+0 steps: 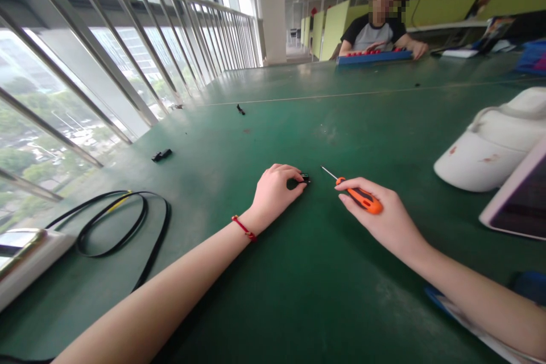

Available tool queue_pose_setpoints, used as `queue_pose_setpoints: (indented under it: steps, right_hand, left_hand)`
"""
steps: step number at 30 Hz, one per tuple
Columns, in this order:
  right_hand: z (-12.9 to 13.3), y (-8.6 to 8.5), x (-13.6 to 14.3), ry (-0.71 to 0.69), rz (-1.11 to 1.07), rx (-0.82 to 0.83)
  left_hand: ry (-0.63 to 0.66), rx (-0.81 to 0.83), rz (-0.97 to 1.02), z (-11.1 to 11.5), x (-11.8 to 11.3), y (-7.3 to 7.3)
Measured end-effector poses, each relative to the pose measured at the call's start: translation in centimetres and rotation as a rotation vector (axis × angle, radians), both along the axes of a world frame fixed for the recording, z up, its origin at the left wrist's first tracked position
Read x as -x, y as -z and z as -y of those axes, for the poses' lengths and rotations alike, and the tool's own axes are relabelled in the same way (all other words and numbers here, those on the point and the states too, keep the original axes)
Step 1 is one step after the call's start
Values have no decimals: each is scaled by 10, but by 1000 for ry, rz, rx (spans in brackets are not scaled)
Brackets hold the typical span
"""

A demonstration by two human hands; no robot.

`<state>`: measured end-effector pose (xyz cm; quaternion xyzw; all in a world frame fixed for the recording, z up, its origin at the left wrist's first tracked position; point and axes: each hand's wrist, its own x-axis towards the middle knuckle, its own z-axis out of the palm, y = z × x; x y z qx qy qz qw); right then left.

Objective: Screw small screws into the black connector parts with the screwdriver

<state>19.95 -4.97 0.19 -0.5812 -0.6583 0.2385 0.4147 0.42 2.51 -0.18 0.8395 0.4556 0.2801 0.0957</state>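
Observation:
My left hand (pixel 279 190), with a red cord bracelet at the wrist, pinches a small black part (pixel 305 178) between thumb and fingertips, low over the green table. Part of that piece is hidden by the fingers, and its exact kind is too small to tell. In my right hand (pixel 379 205) is a screwdriver (pixel 362 199) with an orange and black handle. Its thin metal shaft points up and left, and the tip is a short way right of the black part, apart from it.
On the green table (pixel 239 296), a black cable (pixel 168 219) and a white device (pixel 38 261) lie left. Small black pieces (pixel 162 155) lie farther off. A white jug (pixel 473 153) and a tablet (pixel 520 199) stand right. Across sits a person (pixel 375 34) behind a blue tray (pixel 375 57); a railing (pixel 140 28) runs left.

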Motion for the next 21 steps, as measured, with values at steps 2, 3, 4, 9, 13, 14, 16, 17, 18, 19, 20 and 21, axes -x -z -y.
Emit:
queue_pose_setpoints:
  steps: [2, 3, 4, 9, 13, 14, 16, 17, 18, 19, 20, 21]
  right_hand:
    - [0, 1, -1, -5, 0, -3]
    - [-1, 2, -2, -8, 0, -9]
    - [-1, 3, -2, -11, 1, -16]
    - [-1, 3, -2, -20, 14, -3]
    - [-2, 3, -1, -28, -2, 4]
    - [-3, 3, -2, -29, -2, 5]
    - [-3, 4, -3, -28, 7, 15]
    - [-4, 4, -3, -29, 13, 20]
    - [-4, 5, -4, -33, 18, 23]
    - [-4, 5, -4, -38, 23, 23]
    - [-4, 5, -5, -44, 26, 23]
    - [-4, 5, -5, -48, 30, 22]
  left_hand:
    - [-41, -28, -41, -5, 5, -2]
    - [-91, -47, -69, -9, 11, -4]
    - [-159, -65, -103, -15, 21, -7]
    - [-787, -65, -215, -47, 117, -29]
    - [-1114, 50, -253, -50, 199, -38]
    - [-1166, 76, -246, -49, 214, -38]
    - [-1156, 154, -181, -46, 237, -37]
    - [-1089, 191, -137, -45, 245, -36]
    - [-1006, 216, -106, -45, 252, -36]
    - [-930, 236, -93, -46, 258, -36]
    - [-863, 250, -101, -46, 263, -37]
    - [-809, 265, -123, -47, 267, -39]
